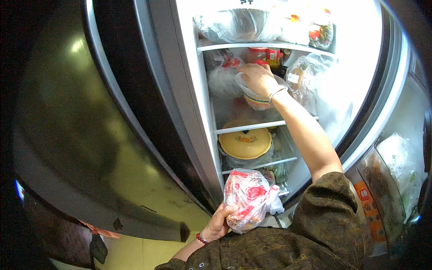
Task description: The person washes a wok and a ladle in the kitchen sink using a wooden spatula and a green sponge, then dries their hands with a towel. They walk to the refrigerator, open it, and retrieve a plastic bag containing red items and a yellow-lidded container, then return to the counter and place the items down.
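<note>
My left hand [219, 221] grips a white plastic bag with red print [249, 199], tied at its right side, low in front of the fridge. My right hand [258, 77] reaches onto a middle shelf, over a white bag with coloured stripes [258, 101]; its fingertips are partly hidden, so its hold on the bag cannot be told. Left of that hand is a frosted clear plastic bag with a red tie [222, 79]. Jars with red lids [258, 52] stand behind it. To its right a clear bag with brown contents [302, 79] leans by the wall.
A yellow enamel lid with a flower pattern [246, 143] covers a pot on the shelf below. The top shelf [266, 46] holds a large plastic-wrapped bowl [239, 25] and a jar. At the right, the open door's bin holds a white bag [395, 162]. A dark door panel [84, 135] stands left.
</note>
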A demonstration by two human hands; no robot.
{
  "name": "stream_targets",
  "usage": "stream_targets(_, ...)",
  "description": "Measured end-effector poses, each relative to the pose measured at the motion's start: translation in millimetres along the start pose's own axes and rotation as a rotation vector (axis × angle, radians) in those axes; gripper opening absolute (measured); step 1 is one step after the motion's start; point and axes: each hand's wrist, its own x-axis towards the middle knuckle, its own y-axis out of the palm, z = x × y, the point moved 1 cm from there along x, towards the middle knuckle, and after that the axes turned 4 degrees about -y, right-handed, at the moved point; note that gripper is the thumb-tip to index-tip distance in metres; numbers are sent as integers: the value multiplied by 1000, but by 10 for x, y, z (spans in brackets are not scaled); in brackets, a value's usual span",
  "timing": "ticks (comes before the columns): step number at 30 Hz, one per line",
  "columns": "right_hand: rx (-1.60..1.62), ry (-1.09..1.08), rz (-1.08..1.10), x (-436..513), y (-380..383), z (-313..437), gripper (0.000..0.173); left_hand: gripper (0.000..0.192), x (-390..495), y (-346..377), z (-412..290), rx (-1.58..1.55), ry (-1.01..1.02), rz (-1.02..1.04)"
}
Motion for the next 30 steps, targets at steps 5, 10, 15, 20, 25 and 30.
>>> stream_targets(5,-37,-46,15,525,173,-17,36,61,24,44,22,16,66,6)
stream_targets(10,-38,164,206,1031,468,9,60,80,10,44,8,30,64,-3)
stream_targets(15,-125,170,261,1394,888,16,73,78,-24,98,33,13,78,-68)
stream_targets(20,-156,144,69,1648,1242,-47,51,76,2,172,24,65,86,-107)
stream_targets(25,-191,101,-274,1830,1324,-259,44,72,31,167,65,41,83,-162)
stream_targets(30,-10,221,-482,1866,1240,-564,43,68,56,112,135,15,89,-198)
